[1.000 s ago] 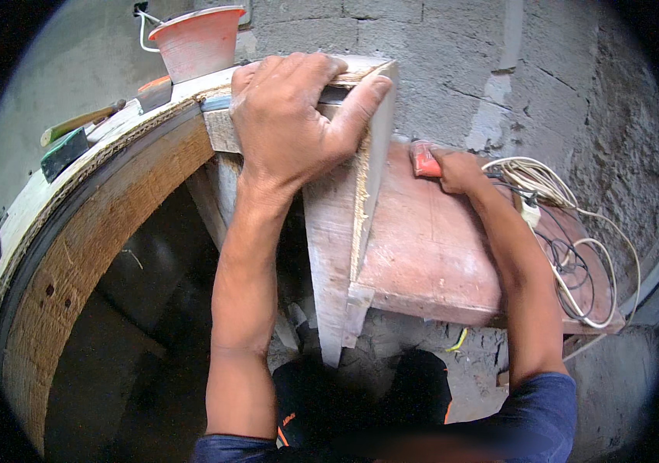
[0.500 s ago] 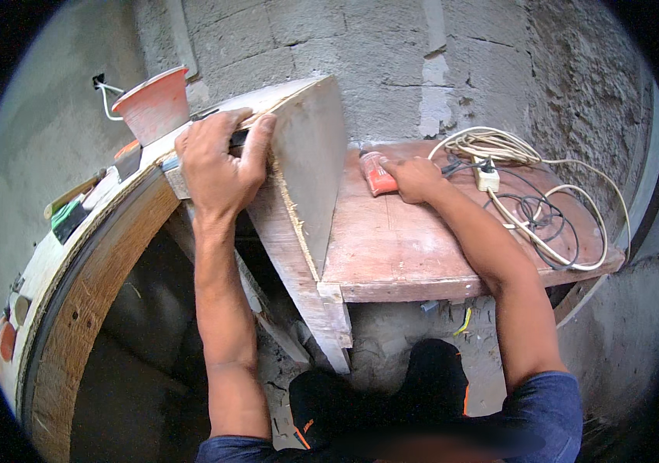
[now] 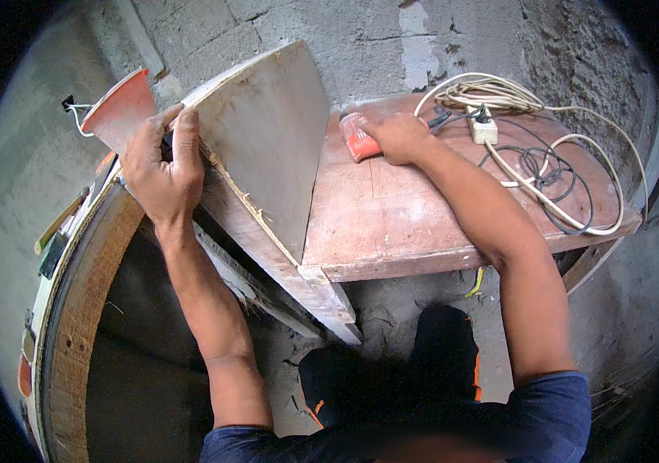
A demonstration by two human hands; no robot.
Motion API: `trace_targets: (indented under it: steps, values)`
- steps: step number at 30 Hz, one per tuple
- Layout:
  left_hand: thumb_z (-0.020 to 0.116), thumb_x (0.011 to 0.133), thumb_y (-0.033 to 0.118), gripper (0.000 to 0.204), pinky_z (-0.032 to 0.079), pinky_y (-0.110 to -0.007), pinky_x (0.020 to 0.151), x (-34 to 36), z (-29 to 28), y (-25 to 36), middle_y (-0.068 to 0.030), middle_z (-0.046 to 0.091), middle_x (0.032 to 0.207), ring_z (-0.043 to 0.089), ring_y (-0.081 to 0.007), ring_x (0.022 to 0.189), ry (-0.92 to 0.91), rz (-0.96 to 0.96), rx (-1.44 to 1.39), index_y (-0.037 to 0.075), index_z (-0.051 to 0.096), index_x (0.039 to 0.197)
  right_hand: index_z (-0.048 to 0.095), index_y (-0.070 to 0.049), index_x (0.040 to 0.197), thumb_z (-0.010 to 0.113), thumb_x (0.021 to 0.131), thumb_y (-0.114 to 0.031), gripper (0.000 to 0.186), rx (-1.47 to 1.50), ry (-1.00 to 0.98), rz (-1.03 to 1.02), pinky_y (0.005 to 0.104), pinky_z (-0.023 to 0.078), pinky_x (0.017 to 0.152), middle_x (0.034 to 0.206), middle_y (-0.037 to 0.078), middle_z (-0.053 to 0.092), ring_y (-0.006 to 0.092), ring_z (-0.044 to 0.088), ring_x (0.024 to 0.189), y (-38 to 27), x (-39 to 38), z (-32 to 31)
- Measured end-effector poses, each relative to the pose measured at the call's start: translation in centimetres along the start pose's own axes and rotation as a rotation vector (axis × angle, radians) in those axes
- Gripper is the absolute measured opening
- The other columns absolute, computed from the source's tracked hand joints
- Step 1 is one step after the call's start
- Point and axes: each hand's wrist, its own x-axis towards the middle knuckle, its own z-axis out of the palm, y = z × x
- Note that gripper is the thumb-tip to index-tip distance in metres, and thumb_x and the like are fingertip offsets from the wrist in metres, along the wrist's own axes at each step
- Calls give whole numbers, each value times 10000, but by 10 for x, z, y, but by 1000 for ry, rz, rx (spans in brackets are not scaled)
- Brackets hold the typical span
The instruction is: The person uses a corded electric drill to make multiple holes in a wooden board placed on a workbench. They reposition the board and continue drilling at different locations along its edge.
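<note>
The pale panel (image 3: 275, 131) stands at the left end of the pinkish bench (image 3: 406, 224), its near-left edge rough and splintered. The person's left hand (image 3: 163, 174) is at the panel's upper left corner, thumb against the edge; whether that grip is clamped on it cannot be told. Just right of the panel, the right hand (image 3: 403, 139) has its fingers wrapped around a red tool (image 3: 360, 140), a narrow strip of bench parting tool from panel. Nearer the person, bench surface spreads from the panel's foot toward the right forearm. Farther right of the panel lie coiled cables (image 3: 491, 91) and a white socket block (image 3: 484, 127).
</note>
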Motion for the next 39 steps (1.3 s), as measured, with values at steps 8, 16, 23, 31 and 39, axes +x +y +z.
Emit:
trace_targets:
  steps: [8, 16, 23, 31, 39]
  values:
    - [702, 1029, 287, 281, 546, -381, 930, 0, 1, 6, -157, 787, 993, 731, -249, 958, 0, -145, 57, 38, 807, 1106, 632, -155, 1433, 704, 859, -180, 579, -50, -23, 65, 535, 602, 887, 1175, 186, 765, 381, 749, 1081, 3, -2, -15]
    - [567, 1087, 170, 297, 520, -405, 1015, -12, 3, -5, -189, 768, 1178, 712, -319, 1093, -6, -74, 29, -15, 755, 1225, 813, -100, 959, 728, 778, -246, 248, 44, -24, 121, 509, 606, 846, 987, 202, 792, 375, 764, 993, 18, 7, -3]
    - [572, 1062, 356, 461, 396, -520, 1134, 3, -18, 6, -220, 753, 1282, 686, -400, 1240, -260, 14, 70, -23, 757, 1249, 788, -96, 1086, 747, 787, -247, 337, 235, -306, 341, 524, 616, 828, 1056, 194, 790, 363, 778, 983, 22, 12, -25]
    - [630, 996, 238, 305, 444, -506, 1017, 37, -34, 23, -216, 761, 1189, 676, -405, 1100, -441, -219, -98, -9, 777, 1096, 669, -167, 1324, 837, 772, -434, 636, 734, 154, 562, 558, 583, 826, 1037, 171, 780, 424, 749, 964, 10, 18, -182]
    - [668, 985, 129, 187, 525, -474, 916, 131, -21, 30, -230, 766, 1035, 719, -388, 923, -829, -937, -236, -9, 783, 1036, 706, -44, 1275, 830, 747, -303, 601, 908, 867, 537, 481, 531, 979, 1173, 185, 724, 387, 688, 1062, 59, -78, -313]
